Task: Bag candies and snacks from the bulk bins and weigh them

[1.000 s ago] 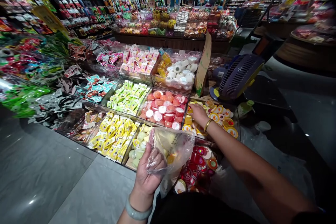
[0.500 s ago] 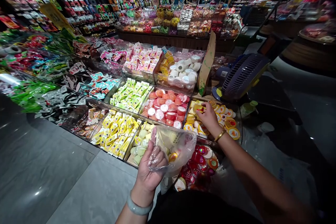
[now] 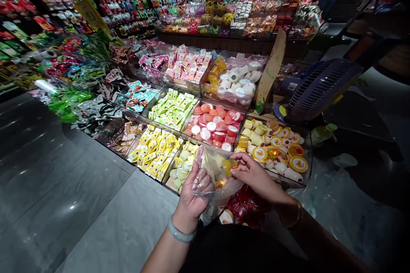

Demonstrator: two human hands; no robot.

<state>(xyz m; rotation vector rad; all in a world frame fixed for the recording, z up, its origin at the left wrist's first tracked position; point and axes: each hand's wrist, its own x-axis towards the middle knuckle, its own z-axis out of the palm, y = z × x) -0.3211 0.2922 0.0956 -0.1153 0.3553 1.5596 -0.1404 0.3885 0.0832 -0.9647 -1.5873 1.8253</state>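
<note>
A clear plastic bag [image 3: 214, 163] hangs from my left hand [image 3: 196, 192], whose fingers are curled around its edge. Inside the bag, low down, shows an orange-lidded jelly cup [image 3: 220, 184]. My right hand [image 3: 253, 175] pinches a yellow jelly cup [image 3: 229, 167] by its edge at the bag's mouth. Just beyond that hand lies a bin of yellow and white jelly cups with orange lids [image 3: 277, 141]. Red jelly cups [image 3: 245, 204] sit below the right hand, partly hidden by it. Pale green jelly cups [image 3: 182, 166] are left of the bag.
Pink-red jelly cups [image 3: 213, 123] fill the bin behind the bag. Yellow packets [image 3: 156, 153] and green packets [image 3: 174, 108] lie to the left. A cardboard piece [image 3: 271, 70] stands upright beside a purple fan [image 3: 315, 89]. Crumpled plastic [image 3: 339, 200] lies at right.
My right hand has come from the yellow jelly cup bin to the bag's mouth, carrying a yellow jelly cup. My left hand keeps its hold on the bag. The view has turned slightly left.
</note>
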